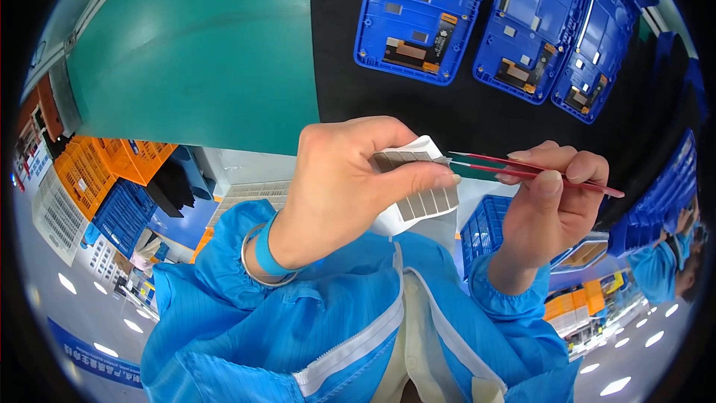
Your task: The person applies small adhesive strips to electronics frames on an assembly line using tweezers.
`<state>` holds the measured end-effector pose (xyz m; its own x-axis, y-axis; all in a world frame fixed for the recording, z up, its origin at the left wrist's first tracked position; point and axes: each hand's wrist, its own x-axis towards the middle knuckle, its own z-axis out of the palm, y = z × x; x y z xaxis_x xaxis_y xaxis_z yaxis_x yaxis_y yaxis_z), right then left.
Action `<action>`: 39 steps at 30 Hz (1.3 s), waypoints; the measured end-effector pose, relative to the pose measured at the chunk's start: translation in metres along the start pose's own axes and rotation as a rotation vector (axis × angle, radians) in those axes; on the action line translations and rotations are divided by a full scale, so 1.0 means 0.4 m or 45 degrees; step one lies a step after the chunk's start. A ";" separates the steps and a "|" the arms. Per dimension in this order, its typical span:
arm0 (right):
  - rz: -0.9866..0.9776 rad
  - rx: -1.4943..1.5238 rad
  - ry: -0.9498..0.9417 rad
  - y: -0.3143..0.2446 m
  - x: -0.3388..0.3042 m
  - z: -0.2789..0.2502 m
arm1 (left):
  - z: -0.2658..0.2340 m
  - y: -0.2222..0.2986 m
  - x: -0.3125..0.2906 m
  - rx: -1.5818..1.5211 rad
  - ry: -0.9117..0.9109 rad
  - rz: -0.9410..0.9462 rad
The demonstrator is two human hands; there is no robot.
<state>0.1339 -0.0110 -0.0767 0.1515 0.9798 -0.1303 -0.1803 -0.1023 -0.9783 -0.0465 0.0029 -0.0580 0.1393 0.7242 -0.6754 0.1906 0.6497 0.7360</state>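
Student: What does the left hand [343, 179] hold?

Teacher: A white sheet [391, 221] bearing grey rectangular patches [438, 200]. The sheet is bent; the thumb presses across its face, with the fingers largely hidden behind. It is held up in front of the blue jacket [335, 336], between the two hands.

Student: And the right hand [556, 194]?

Teacher: It is closed on a pair of red tweezers [514, 172], pinched between thumb and fingers. The two prongs stand slightly apart. The lower tip reaches the sheet's edge near the left thumb; whether it grips a patch cannot be told. The hands are apart from each other, joined only by the tweezers spanning the gap.

Student: Which objects lie beyond the hands?

Teacher: Three blue plastic cases [464, 15] rest open on a black mat [339, 45], their insides showing small circuit parts. Two are close together; the leftmost is set apart. A green surface [201, 52] adjoins the mat on the left.

Student: What surrounds the bench?

Teacher: Orange crates [78, 172] at the left and a blue basket [483, 224] behind the right hand. A blue wristband [266, 250] circles the left wrist.
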 end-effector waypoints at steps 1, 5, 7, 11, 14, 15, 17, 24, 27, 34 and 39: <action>-0.001 0.002 0.004 0.001 -0.001 -0.005 | 0.005 -0.001 0.002 0.004 -0.002 0.000; 0.010 -0.007 -0.039 0.006 -0.005 -0.027 | 0.021 -0.002 0.009 0.169 -0.017 0.007; 0.005 0.008 -0.028 0.008 -0.007 -0.035 | 0.027 0.001 0.014 0.200 -0.025 -0.005; 0.015 0.071 0.081 0.021 -0.006 -0.046 | 0.034 0.007 0.014 0.195 -0.071 0.084; 0.079 0.082 0.138 0.033 -0.003 -0.056 | 0.039 0.010 0.025 0.102 -0.092 0.043; 0.069 0.101 0.139 0.034 -0.005 -0.057 | 0.043 0.011 0.024 0.066 -0.076 -0.006; 0.058 0.118 0.142 0.035 -0.011 -0.058 | 0.043 0.018 0.021 0.040 -0.103 -0.051; 0.039 0.156 0.161 0.037 -0.016 -0.053 | 0.049 0.006 0.025 -0.051 -0.126 -0.049; 0.056 0.219 0.245 0.035 -0.008 -0.053 | 0.053 -0.002 0.030 -0.080 -0.105 -0.045; -0.109 0.010 0.558 0.092 0.038 -0.050 | 0.081 -0.025 0.056 0.710 0.022 0.745; -0.145 -0.079 0.563 0.118 0.064 -0.025 | 0.106 -0.034 0.087 1.028 0.034 0.917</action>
<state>0.1388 0.0075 -0.1277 0.5697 0.8193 -0.0645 -0.0819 -0.0215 -0.9964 -0.0030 0.0094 -0.0937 0.4553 0.8860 -0.0881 0.6578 -0.2680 0.7039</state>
